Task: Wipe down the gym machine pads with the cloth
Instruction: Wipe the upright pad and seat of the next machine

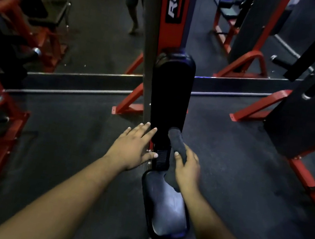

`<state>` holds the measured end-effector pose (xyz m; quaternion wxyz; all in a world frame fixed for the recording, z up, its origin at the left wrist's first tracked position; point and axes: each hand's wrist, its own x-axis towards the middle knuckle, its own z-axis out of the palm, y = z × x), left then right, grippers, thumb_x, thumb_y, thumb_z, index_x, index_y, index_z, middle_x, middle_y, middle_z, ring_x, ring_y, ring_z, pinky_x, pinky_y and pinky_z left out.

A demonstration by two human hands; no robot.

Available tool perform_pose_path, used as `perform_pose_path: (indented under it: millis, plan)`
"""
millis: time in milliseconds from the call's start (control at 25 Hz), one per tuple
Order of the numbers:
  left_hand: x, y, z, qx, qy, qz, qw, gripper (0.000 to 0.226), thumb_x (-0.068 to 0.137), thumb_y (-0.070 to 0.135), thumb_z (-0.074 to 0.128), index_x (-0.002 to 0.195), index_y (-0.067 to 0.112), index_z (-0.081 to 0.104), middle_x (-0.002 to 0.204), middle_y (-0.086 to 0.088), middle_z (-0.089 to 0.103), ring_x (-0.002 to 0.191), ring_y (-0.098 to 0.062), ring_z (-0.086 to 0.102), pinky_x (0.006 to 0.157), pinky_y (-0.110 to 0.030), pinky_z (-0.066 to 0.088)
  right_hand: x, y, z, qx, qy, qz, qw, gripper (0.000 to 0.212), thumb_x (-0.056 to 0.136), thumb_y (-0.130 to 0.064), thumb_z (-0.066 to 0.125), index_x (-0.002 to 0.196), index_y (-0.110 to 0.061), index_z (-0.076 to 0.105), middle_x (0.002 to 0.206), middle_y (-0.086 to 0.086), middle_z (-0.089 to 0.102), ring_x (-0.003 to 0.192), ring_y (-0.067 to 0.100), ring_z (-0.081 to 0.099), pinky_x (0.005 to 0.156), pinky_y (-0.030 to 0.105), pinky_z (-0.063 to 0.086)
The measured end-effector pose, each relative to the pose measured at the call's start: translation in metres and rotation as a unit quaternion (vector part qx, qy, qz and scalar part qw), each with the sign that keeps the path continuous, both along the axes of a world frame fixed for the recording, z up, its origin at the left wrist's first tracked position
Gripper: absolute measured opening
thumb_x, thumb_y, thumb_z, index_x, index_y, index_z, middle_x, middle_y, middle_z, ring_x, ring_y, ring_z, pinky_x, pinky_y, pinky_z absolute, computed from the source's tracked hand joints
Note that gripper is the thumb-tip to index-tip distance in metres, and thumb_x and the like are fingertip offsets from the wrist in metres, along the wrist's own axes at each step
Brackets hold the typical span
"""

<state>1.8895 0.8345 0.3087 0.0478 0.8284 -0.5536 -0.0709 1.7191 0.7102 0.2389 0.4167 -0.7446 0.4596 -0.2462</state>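
The back pad point(170, 92) is covered in black upholstery, apparently vinyl, smooth with a dull sheen. The seat pad point(166, 211) has the same smooth covering and shows glossy reflections and slight creases. The cloth point(177, 143) is a dark grey, matt, soft fabric. The upright frame point(173, 24) is red-painted metal with a semi-gloss finish. The floor point(236, 173) is dark, matt and finely textured, apparently rubber. The mirror point(95, 37) is glossy glass, edged by a bright metallic strip.

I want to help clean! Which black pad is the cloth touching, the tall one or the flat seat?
The tall pad: the cloth tip lies on its lower end. The seat sits nearer, below.
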Motion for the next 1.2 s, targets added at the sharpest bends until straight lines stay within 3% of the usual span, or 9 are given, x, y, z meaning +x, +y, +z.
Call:
perform_pose_path:
  millis: [160, 400, 600, 680, 760, 840, 1040, 1200]
  plan:
    - [0.063, -0.041, 0.040, -0.034, -0.032, -0.056, 0.997, 0.087, 0.094, 0.069, 0.046, 0.163, 0.028, 0.011, 0.171, -0.002, 0.006, 0.157, -0.021, 0.008, 0.126, -0.045, 0.014, 0.046, -0.013, 0.035, -0.034, -0.078, -0.080, 0.993, 0.045, 0.098, -0.025, 0.063, 0.142, -0.017, 0.055, 0.141, 0.009, 0.057, 0.129, 0.025, 0.053, 0.100, 0.020, 0.034]
    - [0.170, -0.095, 0.088, -0.086, -0.093, -0.171, 0.977, 0.087, 0.093, 0.068, 0.043, 0.162, 0.024, 0.014, 0.171, -0.005, 0.008, 0.157, -0.023, 0.010, 0.125, -0.047, 0.017, 0.140, -0.030, 0.083, -0.115, -0.168, -0.202, 0.958, 0.060, 0.091, -0.049, 0.048, 0.141, -0.016, 0.055, 0.142, 0.007, 0.056, 0.132, 0.023, 0.050, 0.112, 0.036, 0.038]
    - [0.233, -0.134, 0.113, -0.101, -0.109, -0.236, 0.960, 0.082, 0.098, 0.060, 0.047, 0.163, 0.022, 0.014, 0.171, -0.005, 0.009, 0.157, -0.022, 0.011, 0.125, -0.048, 0.019, 0.206, -0.049, 0.118, -0.153, -0.187, -0.298, 0.924, 0.053, 0.100, -0.039, 0.052, 0.151, -0.027, 0.044, 0.156, 0.003, 0.043, 0.146, 0.021, 0.034, 0.120, 0.034, 0.023]
    - [0.248, -0.157, 0.119, -0.093, -0.115, -0.270, 0.951, 0.082, 0.098, 0.059, 0.047, 0.163, 0.022, 0.012, 0.171, -0.004, 0.008, 0.157, -0.021, 0.009, 0.126, -0.047, 0.017, 0.232, -0.068, 0.129, -0.131, -0.138, -0.285, 0.940, 0.055, 0.103, -0.041, 0.048, 0.156, -0.037, 0.032, 0.164, 0.000, 0.029, 0.151, 0.023, 0.024, 0.121, 0.043, 0.017]
    - [0.255, -0.181, 0.121, -0.073, -0.129, -0.295, 0.944, 0.085, 0.098, 0.060, 0.046, 0.163, 0.021, 0.008, 0.171, -0.003, 0.004, 0.158, -0.019, 0.005, 0.126, -0.046, 0.014, 0.253, -0.095, 0.123, -0.055, -0.084, -0.249, 0.963, 0.058, 0.104, -0.051, 0.039, 0.157, -0.049, 0.013, 0.170, -0.005, 0.005, 0.155, 0.024, 0.008, 0.118, 0.063, 0.010]
    - [0.260, -0.203, 0.117, -0.056, -0.144, -0.315, 0.937, 0.088, 0.097, 0.063, 0.044, 0.163, 0.021, 0.004, 0.172, -0.002, 0.001, 0.158, -0.017, 0.001, 0.127, -0.046, 0.011, 0.265, -0.120, 0.100, -0.032, -0.083, -0.257, 0.962, 0.060, 0.103, -0.058, 0.030, 0.156, -0.051, 0.004, 0.170, -0.009, -0.005, 0.156, 0.022, -0.001, 0.118, 0.069, 0.008]
    - [0.261, -0.236, 0.094, -0.057, -0.095, -0.369, 0.923, 0.096, 0.091, 0.072, 0.032, 0.163, 0.017, 0.001, 0.171, -0.002, 0.001, 0.157, -0.014, 0.003, 0.128, -0.042, 0.007, 0.269, -0.150, 0.037, -0.089, -0.156, -0.368, 0.912, 0.073, 0.095, -0.071, 0.020, 0.157, -0.033, 0.028, 0.162, 0.000, 0.033, 0.147, 0.024, 0.033, 0.117, 0.055, 0.027]
    - [0.263, -0.239, 0.086, -0.076, -0.039, -0.376, 0.923, 0.095, 0.089, 0.069, 0.039, 0.163, 0.021, 0.002, 0.171, 0.000, 0.002, 0.157, -0.012, 0.000, 0.126, -0.037, 0.000, 0.263, -0.143, -0.014, 0.015, -0.164, -0.425, 0.890, 0.076, 0.093, -0.070, 0.021, 0.154, -0.029, 0.038, 0.159, -0.001, 0.040, 0.146, 0.021, 0.035, 0.119, 0.052, 0.025]
